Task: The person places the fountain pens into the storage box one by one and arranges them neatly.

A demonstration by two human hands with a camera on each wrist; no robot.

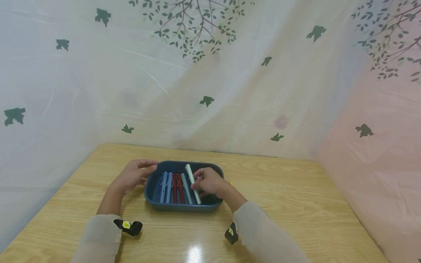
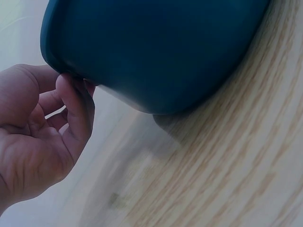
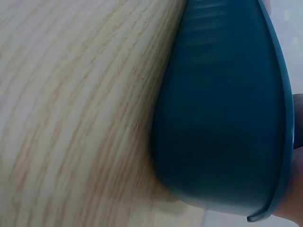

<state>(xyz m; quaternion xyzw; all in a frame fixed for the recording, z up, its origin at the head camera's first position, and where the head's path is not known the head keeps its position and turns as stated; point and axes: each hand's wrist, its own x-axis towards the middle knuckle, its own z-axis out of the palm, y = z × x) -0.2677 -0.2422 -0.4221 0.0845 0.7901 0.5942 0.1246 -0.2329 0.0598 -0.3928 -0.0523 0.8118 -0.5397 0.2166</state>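
A dark blue rectangular tray [image 1: 184, 208] with rounded corners sits on the table. My left hand [image 1: 133, 177] grips its left rim, and the left wrist view shows the fingers bent at the edge of the tray [image 2: 156, 52]. Inside, my right hand [image 1: 210, 181] pinches a white pen [image 1: 188, 171] with a clip, which leans with its upper end toward the back. To its left lie a grey-green pen [image 1: 186, 188], two dark red pens [image 1: 174, 188] and two light blue pens [image 1: 163, 188], side by side. In the right wrist view, the tray wall [image 3: 222, 109] hides most of that hand.
The light wood table [image 1: 279, 204] extends around the tray on all sides. A pale curtain [image 1: 230, 120] printed with leaves and birds hangs behind the table and along its sides. Black wrist straps [image 1: 131, 228] with small cameras show at both sleeves.
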